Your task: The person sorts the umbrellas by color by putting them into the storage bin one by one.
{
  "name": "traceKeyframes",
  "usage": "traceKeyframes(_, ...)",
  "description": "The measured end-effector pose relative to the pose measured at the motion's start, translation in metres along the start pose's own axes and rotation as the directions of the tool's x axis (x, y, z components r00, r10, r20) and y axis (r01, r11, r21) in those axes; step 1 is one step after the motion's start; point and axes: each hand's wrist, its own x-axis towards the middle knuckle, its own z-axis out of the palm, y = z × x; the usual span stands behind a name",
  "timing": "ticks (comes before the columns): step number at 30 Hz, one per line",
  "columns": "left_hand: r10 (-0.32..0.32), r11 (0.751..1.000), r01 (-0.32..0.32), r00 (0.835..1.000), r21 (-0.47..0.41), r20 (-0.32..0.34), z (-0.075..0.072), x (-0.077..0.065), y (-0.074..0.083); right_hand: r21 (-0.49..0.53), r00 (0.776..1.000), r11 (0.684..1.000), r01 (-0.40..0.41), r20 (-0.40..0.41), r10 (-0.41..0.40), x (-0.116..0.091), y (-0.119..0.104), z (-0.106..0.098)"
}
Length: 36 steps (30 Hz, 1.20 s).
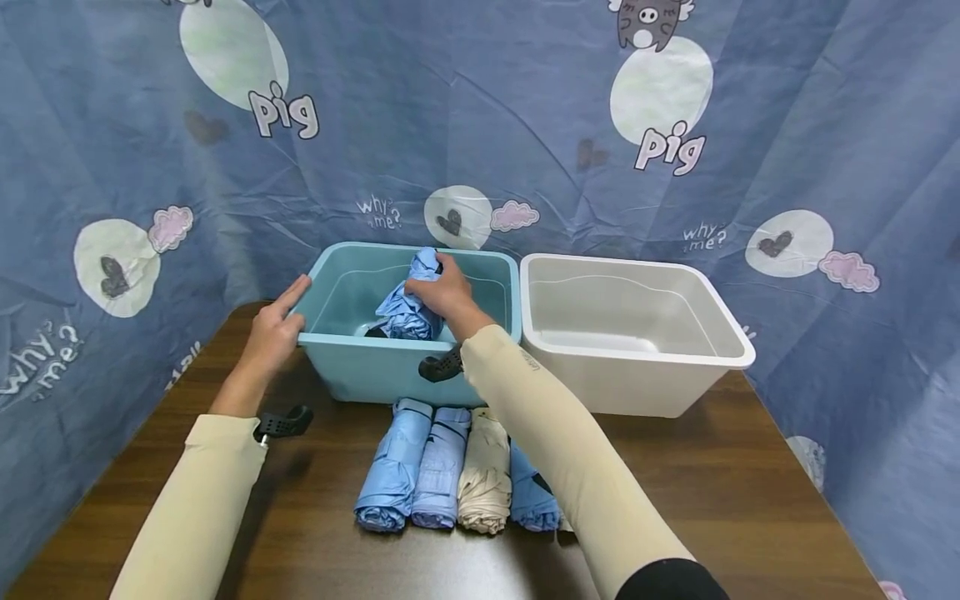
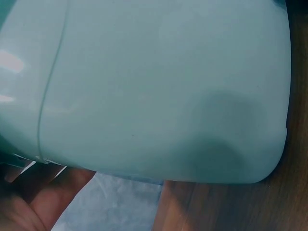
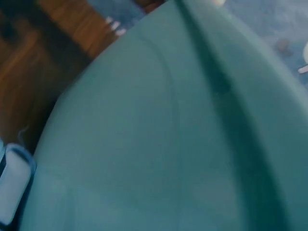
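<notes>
In the head view my right hand reaches over the front rim of a teal bin and grips blue rolled cloth inside it. The cloth is creased, with a dark patch at its lower end. Whether it is one roll or two, I cannot tell. My left hand holds the bin's left rim, thumb at the rim and fingers along the outside. The left wrist view shows the bin's side wall with part of the left hand at lower left. The right wrist view shows mostly teal wall.
Before the bin lie rolled cloths in a row: blue, paler blue, beige and another blue, partly behind my right forearm. A white bin stands right of the teal one. Behind both hangs a blue printed curtain.
</notes>
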Motion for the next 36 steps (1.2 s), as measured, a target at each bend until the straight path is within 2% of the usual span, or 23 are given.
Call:
traceKeyframes(4,0.000,1.000,0.000,1.000,0.004,-0.012,0.0010,0.0010,0.0004,-0.053,1.000,0.999,0.004,0.025,-0.003,0.0009,0.0043,0.0009)
traceKeyframes(11,-0.003,1.000,0.003,1.000,0.004,-0.008,-0.0021,0.0012,0.0010,-0.096,0.997,0.995,-0.036,0.060,0.042,0.0014,0.0033,0.0021)
traceKeyframes(17,0.003,1.000,-0.003,1.000,0.003,0.006,-0.0013,0.0010,0.0018,-0.136,0.997,0.990,-0.034,0.063,0.043,-0.0016,0.0048,0.0012)
traceKeyframes(21,0.005,1.000,-0.005,1.000,0.004,0.007,-0.0010,0.0000,0.0023,-0.141,0.994,0.989,-0.040,0.096,0.054,-0.0033,0.0064,0.0002)
traceKeyframes(29,0.003,1.000,-0.003,1.000,-0.006,0.013,-0.0011,-0.0010,0.0006,-0.229,0.989,0.973,-0.019,0.138,0.051,-0.0048,0.0069,0.0005)
traceKeyframes(36,0.005,1.000,-0.005,1.000,-0.008,0.014,0.0000,-0.0002,0.0005,-0.042,0.973,0.986,-0.161,0.158,0.166,-0.0017,0.0054,0.0046)
